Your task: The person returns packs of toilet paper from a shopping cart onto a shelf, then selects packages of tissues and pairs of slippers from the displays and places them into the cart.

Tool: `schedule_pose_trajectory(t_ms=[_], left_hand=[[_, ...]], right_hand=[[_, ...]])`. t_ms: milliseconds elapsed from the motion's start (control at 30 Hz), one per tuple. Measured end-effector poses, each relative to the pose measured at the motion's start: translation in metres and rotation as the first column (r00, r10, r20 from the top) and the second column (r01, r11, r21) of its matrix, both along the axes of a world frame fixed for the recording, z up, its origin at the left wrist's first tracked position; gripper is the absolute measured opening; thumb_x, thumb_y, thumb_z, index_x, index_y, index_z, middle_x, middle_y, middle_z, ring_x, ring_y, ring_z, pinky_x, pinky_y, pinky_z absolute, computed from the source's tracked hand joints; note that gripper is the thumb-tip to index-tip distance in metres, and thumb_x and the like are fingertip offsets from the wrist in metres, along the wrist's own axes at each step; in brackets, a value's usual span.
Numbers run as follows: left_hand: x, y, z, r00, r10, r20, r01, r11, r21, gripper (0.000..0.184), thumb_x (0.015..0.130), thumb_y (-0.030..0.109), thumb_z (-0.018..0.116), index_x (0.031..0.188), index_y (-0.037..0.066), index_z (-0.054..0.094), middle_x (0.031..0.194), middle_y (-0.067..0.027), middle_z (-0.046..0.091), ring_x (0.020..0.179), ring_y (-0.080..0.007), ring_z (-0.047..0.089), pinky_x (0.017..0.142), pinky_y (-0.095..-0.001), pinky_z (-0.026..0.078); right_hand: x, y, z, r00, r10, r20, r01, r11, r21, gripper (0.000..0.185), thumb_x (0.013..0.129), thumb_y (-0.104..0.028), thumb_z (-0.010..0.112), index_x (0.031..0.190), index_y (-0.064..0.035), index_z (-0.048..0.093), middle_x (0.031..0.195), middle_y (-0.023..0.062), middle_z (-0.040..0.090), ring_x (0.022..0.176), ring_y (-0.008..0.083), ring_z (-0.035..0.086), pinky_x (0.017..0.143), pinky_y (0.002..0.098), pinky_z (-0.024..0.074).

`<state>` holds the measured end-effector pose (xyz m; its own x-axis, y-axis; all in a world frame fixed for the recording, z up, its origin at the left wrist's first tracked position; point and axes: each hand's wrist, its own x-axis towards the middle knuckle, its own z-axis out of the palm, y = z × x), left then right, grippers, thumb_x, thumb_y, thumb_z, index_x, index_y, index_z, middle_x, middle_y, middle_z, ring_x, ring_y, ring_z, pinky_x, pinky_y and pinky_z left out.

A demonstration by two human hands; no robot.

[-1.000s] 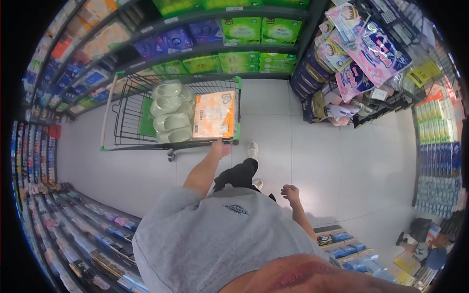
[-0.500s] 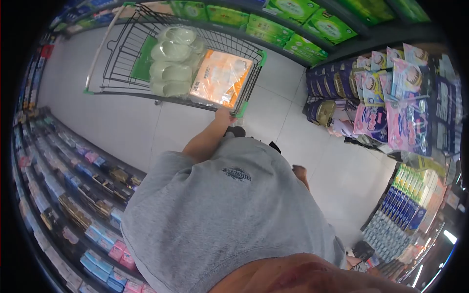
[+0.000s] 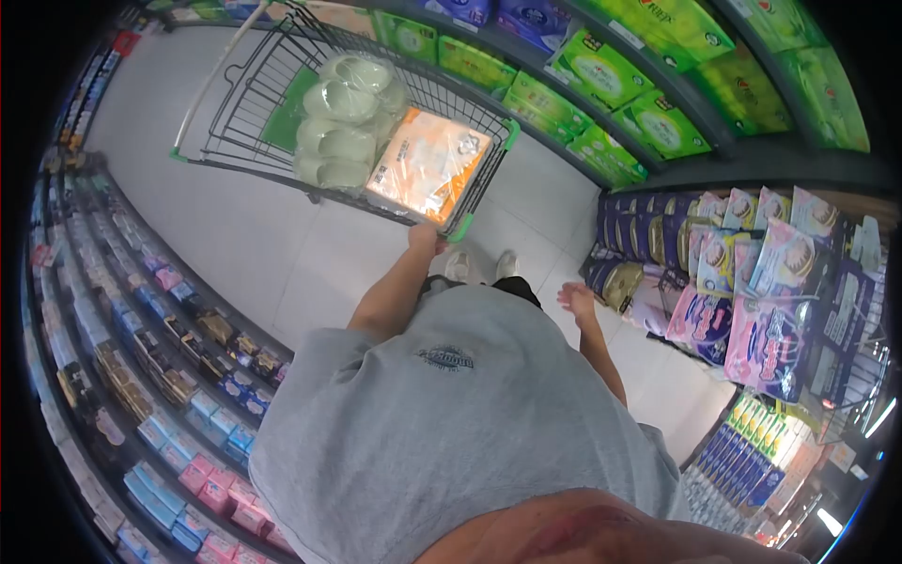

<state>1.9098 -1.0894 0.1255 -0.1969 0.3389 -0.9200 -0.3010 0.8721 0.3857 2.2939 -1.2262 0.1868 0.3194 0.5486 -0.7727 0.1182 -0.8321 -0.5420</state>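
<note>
My left hand (image 3: 427,239) is closed on the near end rim of a wire shopping cart (image 3: 462,228) with green corners. Inside the cart lie pale green slippers (image 3: 344,144) in clear plastic. Against them rests an orange and white plastic-wrapped pack (image 3: 430,167), apparently tissues, close to the rim I hold. My right hand (image 3: 576,299) hangs out to the side with its fingers spread and nothing in it, nearest to a display of bagged goods. Its fingers touch nothing that I can make out.
Green tissue packs (image 3: 601,70) fill the shelves beyond the cart. A rack of purple and pink bags (image 3: 700,315) stands at the right. Long shelves of small packets (image 3: 178,376) run along the left. Pale floor tiles (image 3: 310,254) lie between them.
My right hand has come forward into fuller view with its fingers spread. My left hand keeps its grip on the cart. More of the green-pack shelves shows, and both my shoes now appear.
</note>
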Motion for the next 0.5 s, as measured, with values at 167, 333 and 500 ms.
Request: schedule_pose_trajectory(t_ms=[167,333,500], left_hand=[[-0.014,0.021,-0.002,0.982,-0.046,-0.182,0.043,0.999,-0.019,0.038,0.089,0.029,0.047,0.085,-0.006,0.062,0.067,-0.017,0.065,0.051,-0.0261,0.064,0.043,-0.0358,0.051],[-0.033,0.029,0.019,0.938,-0.053,-0.342,0.08,0.995,0.066,0.047,0.092,0.034,0.044,0.082,-0.008,0.062,0.066,-0.0172,0.065,0.051,-0.0258,0.064,0.044,-0.0348,0.051],[-0.074,0.049,0.0,0.869,-0.043,-0.494,0.07,0.997,0.037,0.051,0.093,0.036,0.044,0.076,-0.009,0.062,0.059,-0.017,0.062,0.048,-0.0264,0.063,0.043,-0.0359,0.05]], right_hand=[[0.031,-0.009,-0.04,0.998,0.049,-0.035,-0.055,0.973,-0.223,0.025,0.083,-0.023,0.059,0.1,-0.0058,0.063,0.084,0.0099,0.066,0.069,0.0211,0.065,0.061,0.0364,0.0491],[0.053,0.025,-0.067,0.975,0.219,-0.026,-0.215,0.919,-0.332,0.023,0.084,-0.023,0.059,0.099,-0.0058,0.062,0.084,0.01,0.065,0.069,0.0213,0.063,0.062,0.0365,0.0477],[0.082,0.119,-0.116,0.696,0.702,0.152,-0.703,0.709,-0.056,0.023,0.082,-0.022,0.058,0.07,-0.003,0.064,0.056,0.0083,0.057,0.043,0.0185,0.05,0.041,0.034,0.0387]])
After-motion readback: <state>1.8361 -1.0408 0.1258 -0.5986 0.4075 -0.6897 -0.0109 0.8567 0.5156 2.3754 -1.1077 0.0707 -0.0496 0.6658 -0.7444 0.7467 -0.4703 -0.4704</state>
